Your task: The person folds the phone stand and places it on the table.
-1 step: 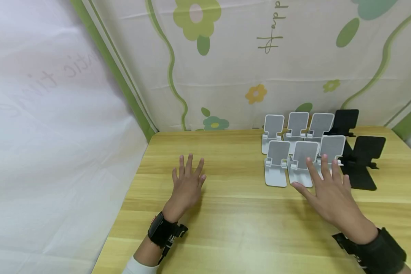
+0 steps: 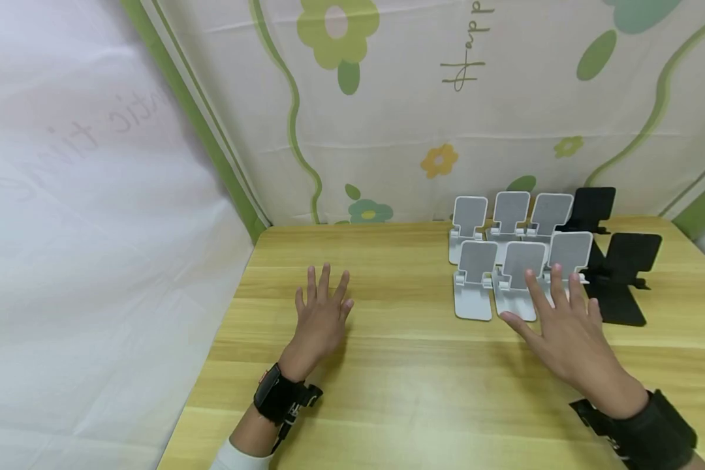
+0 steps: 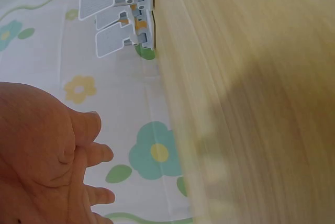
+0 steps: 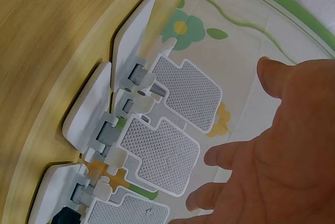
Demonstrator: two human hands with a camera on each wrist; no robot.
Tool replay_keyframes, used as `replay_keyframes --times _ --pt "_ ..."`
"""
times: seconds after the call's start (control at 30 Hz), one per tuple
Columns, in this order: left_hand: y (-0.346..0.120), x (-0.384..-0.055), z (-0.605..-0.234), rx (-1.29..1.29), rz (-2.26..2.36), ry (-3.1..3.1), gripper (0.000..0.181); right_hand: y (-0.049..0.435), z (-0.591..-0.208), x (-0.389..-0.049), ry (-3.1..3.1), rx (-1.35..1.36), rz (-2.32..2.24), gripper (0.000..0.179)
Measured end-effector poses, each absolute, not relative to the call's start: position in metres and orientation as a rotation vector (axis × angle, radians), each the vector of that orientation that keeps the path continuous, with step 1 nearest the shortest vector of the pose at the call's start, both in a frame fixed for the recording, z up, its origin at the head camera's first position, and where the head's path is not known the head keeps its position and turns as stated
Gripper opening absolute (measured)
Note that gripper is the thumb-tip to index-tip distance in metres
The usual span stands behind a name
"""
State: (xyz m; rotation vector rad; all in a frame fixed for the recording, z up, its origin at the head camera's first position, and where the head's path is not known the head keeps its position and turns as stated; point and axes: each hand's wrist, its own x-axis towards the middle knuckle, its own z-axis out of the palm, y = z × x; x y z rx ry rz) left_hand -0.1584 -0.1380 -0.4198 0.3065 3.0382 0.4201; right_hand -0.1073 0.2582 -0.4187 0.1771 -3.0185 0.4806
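Observation:
Several folding phone stands are grouped in two rows at the back right of the wooden table, all with their plates raised. Most are white with grey pads, such as the front-left white phone stand (image 2: 472,299); at the right end of each row is a black phone stand (image 2: 631,258). My right hand (image 2: 570,339), fingers spread, hovers in front of the front row and hides part of it. My left hand (image 2: 320,323) is held with spread fingers over the left part of the table. Neither hand holds anything. The right wrist view shows white stand plates (image 4: 162,153) beside my fingers.
The wooden table (image 2: 399,405) meets a floral cloth (image 2: 388,117) hanging along its back edge. A plain white cloth (image 2: 94,261) hangs at the left side. Black straps (image 2: 279,395) with small cameras sit on both wrists.

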Motion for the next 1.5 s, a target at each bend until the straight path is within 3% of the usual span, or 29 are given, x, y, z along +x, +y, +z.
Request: replay_keyframes --times 0.27,0.57,0.83,0.97,1.3,1.5 --pt "-0.136 -0.159 -0.416 0.285 0.398 3.038 0.06 0.25 -0.408 -0.121 -2.725 0.334 0.443 0.085" --pt "-0.121 -0.16 -0.407 0.317 0.401 3.011 0.061 0.222 -0.375 -0.185 -2.481 0.642 0.318 0.057" --pt "-0.107 -0.16 -0.401 0.349 0.501 2.992 0.064 0.207 -0.383 -0.221 -2.681 0.712 0.253 0.031" --pt "-0.102 -0.16 -0.398 0.373 0.548 2.977 0.065 0.205 -0.386 -0.228 -2.706 0.67 0.281 0.021" --pt "-0.074 -0.166 -0.39 0.497 1.115 2.741 0.057 0.2 -0.378 -0.223 -2.626 0.643 0.391 0.024" --pt "-0.053 -0.17 -0.397 0.331 1.362 2.489 0.072 0.179 -0.358 -0.202 -2.501 0.654 0.544 0.03"
